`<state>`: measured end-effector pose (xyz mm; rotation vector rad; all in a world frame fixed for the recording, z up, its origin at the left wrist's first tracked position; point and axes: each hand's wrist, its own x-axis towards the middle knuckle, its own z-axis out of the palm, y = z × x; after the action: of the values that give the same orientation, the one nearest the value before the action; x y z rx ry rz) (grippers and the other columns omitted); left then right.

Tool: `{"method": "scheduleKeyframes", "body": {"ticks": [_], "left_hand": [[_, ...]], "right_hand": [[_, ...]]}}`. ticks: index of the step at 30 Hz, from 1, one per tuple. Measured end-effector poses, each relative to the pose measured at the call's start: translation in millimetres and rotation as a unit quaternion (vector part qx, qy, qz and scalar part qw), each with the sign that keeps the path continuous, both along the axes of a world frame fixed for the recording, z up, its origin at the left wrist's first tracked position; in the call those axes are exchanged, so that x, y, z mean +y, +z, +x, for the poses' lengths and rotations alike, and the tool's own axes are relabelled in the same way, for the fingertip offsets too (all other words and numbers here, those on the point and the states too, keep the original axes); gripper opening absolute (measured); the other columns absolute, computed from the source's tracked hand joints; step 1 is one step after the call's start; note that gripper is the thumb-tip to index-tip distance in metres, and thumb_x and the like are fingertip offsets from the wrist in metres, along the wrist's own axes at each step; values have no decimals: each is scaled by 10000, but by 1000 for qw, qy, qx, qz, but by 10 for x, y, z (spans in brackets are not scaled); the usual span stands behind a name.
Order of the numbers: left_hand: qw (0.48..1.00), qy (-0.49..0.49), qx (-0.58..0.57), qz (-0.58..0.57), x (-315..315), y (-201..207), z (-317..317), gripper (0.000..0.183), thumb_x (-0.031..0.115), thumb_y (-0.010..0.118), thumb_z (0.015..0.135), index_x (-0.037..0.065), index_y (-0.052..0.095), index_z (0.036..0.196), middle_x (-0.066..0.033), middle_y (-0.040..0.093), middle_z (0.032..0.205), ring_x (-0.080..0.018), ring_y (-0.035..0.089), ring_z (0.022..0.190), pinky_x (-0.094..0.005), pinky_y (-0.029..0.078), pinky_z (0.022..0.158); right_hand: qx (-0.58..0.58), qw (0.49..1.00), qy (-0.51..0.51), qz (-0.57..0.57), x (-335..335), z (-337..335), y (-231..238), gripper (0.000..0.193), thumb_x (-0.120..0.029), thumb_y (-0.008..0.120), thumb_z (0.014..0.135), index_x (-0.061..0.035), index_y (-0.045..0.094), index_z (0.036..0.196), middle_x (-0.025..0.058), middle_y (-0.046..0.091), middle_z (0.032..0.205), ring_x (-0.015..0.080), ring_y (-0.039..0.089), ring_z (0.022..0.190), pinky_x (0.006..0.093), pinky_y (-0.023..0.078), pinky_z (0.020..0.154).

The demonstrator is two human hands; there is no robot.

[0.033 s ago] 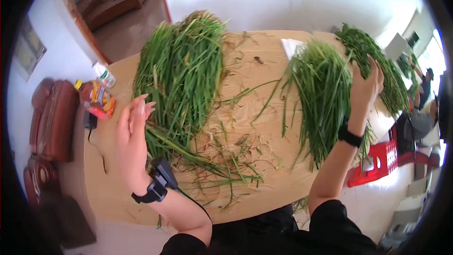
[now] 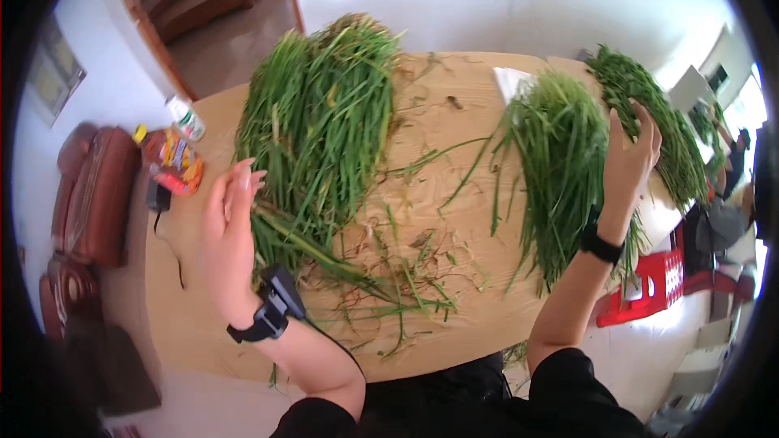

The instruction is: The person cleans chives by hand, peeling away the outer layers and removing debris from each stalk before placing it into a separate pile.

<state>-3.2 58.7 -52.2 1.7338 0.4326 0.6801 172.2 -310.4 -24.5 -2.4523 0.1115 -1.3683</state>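
My left hand [image 2: 230,235] is raised over the left side of the table, fingers stretched and nothing in them. It is beside a large heap of long, grass-like greens [image 2: 320,134] that look like chives. My right hand [image 2: 631,164] hovers at the right edge of a second, smaller heap of the same greens [image 2: 560,166]; its thumb and fingers are apart and hold nothing. Whether either hand touches the leaves I cannot tell. Loose leaves and brownish trimmings [image 2: 422,264] lie scattered between the heaps.
On the wooden table [image 2: 454,353], a white bottle [image 2: 188,122], an orange-labelled bottle [image 2: 174,164] and a black adapter [image 2: 158,195] stand far left. Leafy greens [image 2: 649,113] and white paper [image 2: 510,83] lie at the right. A red stool [image 2: 649,288] and another person [image 2: 737,158] are beyond.
The view has shifted slightly, so the table and heaps appear a little further right. Both hands keep nearly the same raised pose, and the greens lie as before.
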Motion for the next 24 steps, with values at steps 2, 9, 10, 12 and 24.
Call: {"method": "scheduleKeyframes", "body": {"ticks": [2, 9, 10, 12, 24], "left_hand": [[998, 59, 11, -3, 171, -127, -38, 338, 270, 443, 915, -9, 513, 1094, -109, 569, 1017, -157, 541, 936, -280, 394, 862], [963, 255, -90, -9, 208, 153, -325, 332, 284, 444, 907, -3, 579, 1006, -66, 600, 834, -121, 543, 783, -256, 415, 750], [954, 271, -126, -34, 199, 167, -338, 343, 295, 443, 906, -3, 593, 985, -55, 599, 791, -119, 539, 753, -254, 415, 732], [953, 269, -131, -40, 154, 194, -334, 346, 299, 445, 904, -5, 597, 972, -52, 594, 781, -120, 540, 746, -255, 413, 736], [975, 187, -113, -39, 98, 155, -211, 342, 283, 468, 899, -28, 537, 1025, -97, 584, 955, -141, 539, 907, -292, 405, 829]], "right_hand": [[124, 956, 191, 184, 465, -225, 23, 306, -234, 585, 813, -52, 551, 1057, 129, 571, 1025, 217, 556, 907, 345, 444, 763], [292, 746, 598, 17, 2415, -1083, -836, 286, -228, 649, 736, 5, 545, 864, 143, 561, 812, 312, 547, 799, 370, 449, 704], [279, 750, 599, -20, 2601, -1188, -963, 298, -225, 651, 730, 10, 526, 863, 140, 552, 811, 313, 543, 797, 374, 449, 714], [276, 777, 563, -60, 2835, -1269, -1199, 297, -230, 652, 730, 10, 520, 846, 143, 540, 811, 305, 540, 793, 375, 444, 707], [239, 706, 656, 120, 2579, -1078, -461, 201, -89, 681, 688, -16, 554, 826, 106, 525, 762, 277, 516, 746, 349, 417, 680]]}}
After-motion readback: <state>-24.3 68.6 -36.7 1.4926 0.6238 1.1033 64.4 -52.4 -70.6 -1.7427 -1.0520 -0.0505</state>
